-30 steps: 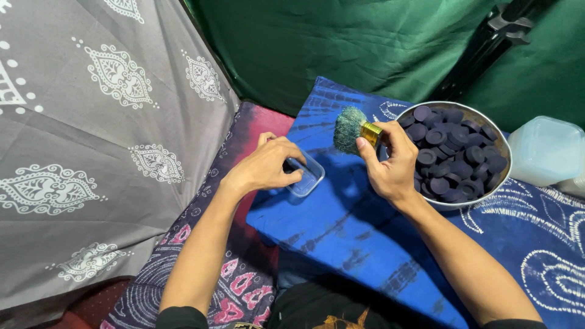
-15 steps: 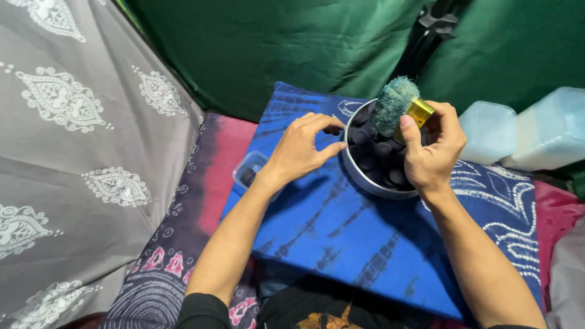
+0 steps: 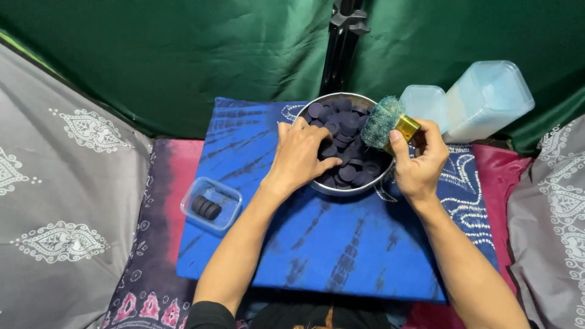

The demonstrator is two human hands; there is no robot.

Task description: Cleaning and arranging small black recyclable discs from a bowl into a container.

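head view: left hand (image 3: 300, 155) fingers curled into metal bowl (image 3: 317, 183) of dark discs (image 3: 344, 131), right hand (image 3: 419, 159) gripping gold-handled green brush (image 3: 390, 123), few discs in clear tub (image 3: 210, 204), most left.

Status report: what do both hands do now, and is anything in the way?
Left hand in metal bowl, on dark discs. Right hand grips green brush. Nothing blocks bowl.

Your items: a round steel bowl (image 3: 317, 183) heaped with dark flat discs (image 3: 345, 125), standing upright at the far end of the blue tie-dyed surface (image 3: 341, 244); a green tufted brush (image 3: 381, 122) with gold ferrule, held tilted over its right rim.
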